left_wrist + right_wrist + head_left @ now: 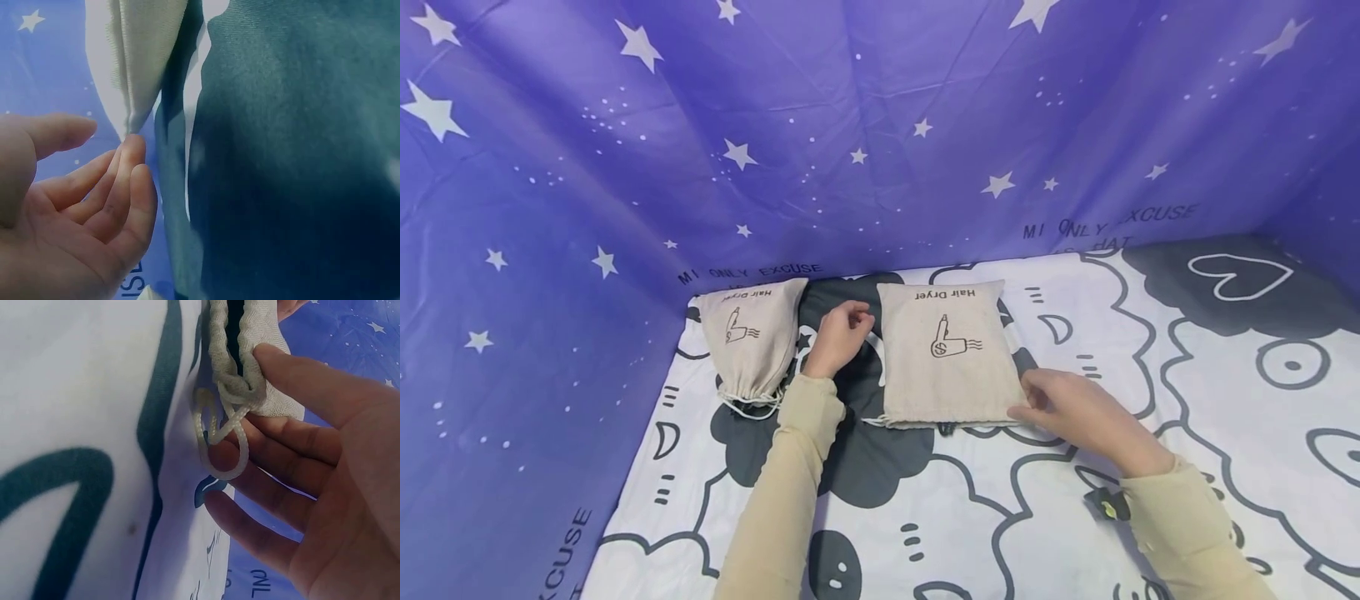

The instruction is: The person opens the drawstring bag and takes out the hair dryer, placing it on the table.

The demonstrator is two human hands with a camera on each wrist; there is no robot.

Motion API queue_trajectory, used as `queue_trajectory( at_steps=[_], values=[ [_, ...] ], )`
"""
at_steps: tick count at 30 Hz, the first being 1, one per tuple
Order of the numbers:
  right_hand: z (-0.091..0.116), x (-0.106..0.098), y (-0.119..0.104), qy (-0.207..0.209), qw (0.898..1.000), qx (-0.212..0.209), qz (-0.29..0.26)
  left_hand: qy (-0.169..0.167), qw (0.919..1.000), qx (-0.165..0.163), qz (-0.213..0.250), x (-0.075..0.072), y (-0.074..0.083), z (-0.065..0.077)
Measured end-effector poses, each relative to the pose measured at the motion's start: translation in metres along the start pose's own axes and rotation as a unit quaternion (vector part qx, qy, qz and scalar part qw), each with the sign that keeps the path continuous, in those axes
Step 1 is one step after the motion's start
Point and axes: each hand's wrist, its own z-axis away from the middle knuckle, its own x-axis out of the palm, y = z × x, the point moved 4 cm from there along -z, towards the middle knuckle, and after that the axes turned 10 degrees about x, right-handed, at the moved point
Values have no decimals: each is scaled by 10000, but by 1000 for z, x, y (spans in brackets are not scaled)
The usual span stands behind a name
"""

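Note:
A beige drawstring bag [951,367] printed "Hair Dryer" lies flat on the patterned cloth between my hands. My left hand [841,337] is beside its left edge, fingers loosely bent. In the left wrist view its fingertips [134,147] meet the tip of the bag's corner [128,94]; whether they press it cannot be told. My right hand [1071,408] holds the bag's near right corner. The right wrist view shows the thumb on the gathered mouth [250,369] and the other fingers behind the looped white cord [240,447].
A second, similar drawstring bag [756,342] lies to the left, its mouth gathered and cord toward me. Black and white cartoon cloth [970,508] covers the surface. Purple star curtains [850,167] close off the back and left. A small black object [1107,504] is by my right cuff.

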Motion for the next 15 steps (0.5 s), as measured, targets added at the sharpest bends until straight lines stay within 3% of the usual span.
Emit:
queue_trajectory(
  at_steps=[15],
  values=[
    [-2,4,0,39,9999,93,64,151,9985,-162,506,20,-7,-11]
  ],
)
